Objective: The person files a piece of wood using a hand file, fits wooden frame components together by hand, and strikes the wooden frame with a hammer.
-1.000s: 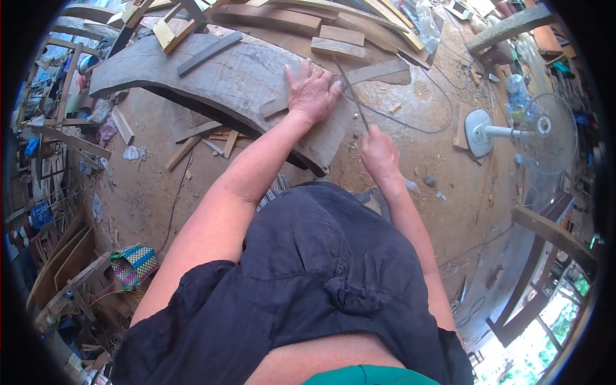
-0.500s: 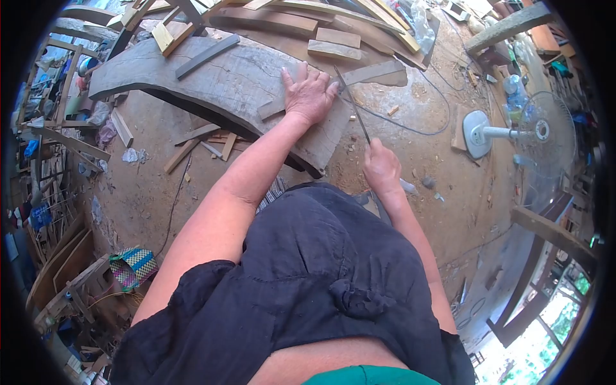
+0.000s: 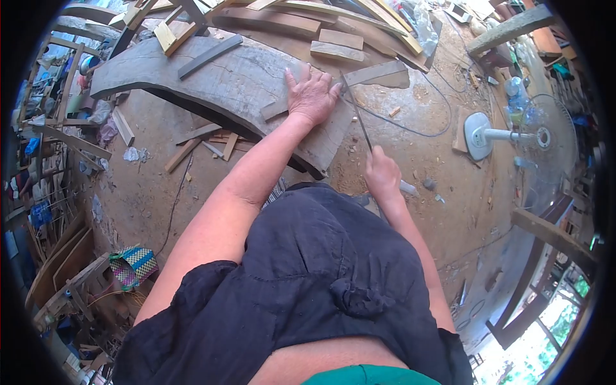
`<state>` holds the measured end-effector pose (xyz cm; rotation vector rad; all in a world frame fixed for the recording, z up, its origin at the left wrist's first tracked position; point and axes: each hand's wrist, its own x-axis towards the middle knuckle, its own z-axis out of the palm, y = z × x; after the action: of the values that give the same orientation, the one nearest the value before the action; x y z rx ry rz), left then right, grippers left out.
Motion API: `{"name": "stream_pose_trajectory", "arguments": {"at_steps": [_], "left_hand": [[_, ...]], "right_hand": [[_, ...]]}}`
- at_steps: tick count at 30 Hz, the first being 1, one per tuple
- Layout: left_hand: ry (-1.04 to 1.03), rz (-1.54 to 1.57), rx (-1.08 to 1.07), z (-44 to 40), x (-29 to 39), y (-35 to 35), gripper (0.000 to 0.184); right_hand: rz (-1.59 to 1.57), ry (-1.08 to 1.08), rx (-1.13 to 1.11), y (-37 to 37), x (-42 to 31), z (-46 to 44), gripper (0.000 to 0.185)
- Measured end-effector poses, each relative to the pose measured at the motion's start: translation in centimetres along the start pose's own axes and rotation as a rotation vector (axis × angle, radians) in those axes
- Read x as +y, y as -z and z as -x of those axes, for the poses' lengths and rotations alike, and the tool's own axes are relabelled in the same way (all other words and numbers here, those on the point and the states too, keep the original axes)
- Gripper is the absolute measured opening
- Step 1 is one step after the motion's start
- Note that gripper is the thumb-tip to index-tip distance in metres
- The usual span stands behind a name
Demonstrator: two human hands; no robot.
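Observation:
My left hand (image 3: 312,95) presses a long wood strip (image 3: 378,72) down on a curved grey slab (image 3: 231,77), its fingers spread. The strip juts out past the slab's right edge. My right hand (image 3: 383,172) is closed around the lower end of a thin saw (image 3: 360,119). The saw's narrow blade slants up and left, its upper part against the strip just right of my left fingers. The handle is hidden in my right hand. A short dark bar (image 3: 210,57) lies on the slab to the left.
Stacked boards (image 3: 269,20) and two short blocks (image 3: 338,45) are beyond the slab. A standing fan (image 3: 478,136) is at the right, near a cable (image 3: 423,133). Wood offcuts (image 3: 183,154) lie on the floor. A woven basket (image 3: 133,266) is at the lower left.
My right hand has moved down and slightly right with the saw, drawing it toward me. My left hand stays on the strip.

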<state>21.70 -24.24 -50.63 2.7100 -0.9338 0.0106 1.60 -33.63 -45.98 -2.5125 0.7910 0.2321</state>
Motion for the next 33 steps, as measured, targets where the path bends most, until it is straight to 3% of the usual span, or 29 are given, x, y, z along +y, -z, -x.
{"name": "stream_pose_trajectory", "arguments": {"at_steps": [9, 18, 28, 33], "left_hand": [[-0.026, 0.008, 0.031, 0.3, 0.1, 0.1, 0.041], [0.008, -0.003, 0.009, -0.1, 0.2, 0.3, 0.043], [-0.005, -0.004, 0.052, 0.1, 0.2, -0.1, 0.043], [0.004, -0.005, 0.037, 0.2, 0.3, 0.2, 0.042]], "right_hand": [[0.04, 0.055, 0.093, -1.1, -2.6, -7.8, 0.02], [0.015, -0.03, 0.0, -0.8, 0.0, -0.1, 0.02], [0.06, 0.03, 0.091, -1.1, -2.8, -7.4, 0.021], [-0.123, 0.091, 0.108, -0.3, -1.0, -6.4, 0.023]]}}
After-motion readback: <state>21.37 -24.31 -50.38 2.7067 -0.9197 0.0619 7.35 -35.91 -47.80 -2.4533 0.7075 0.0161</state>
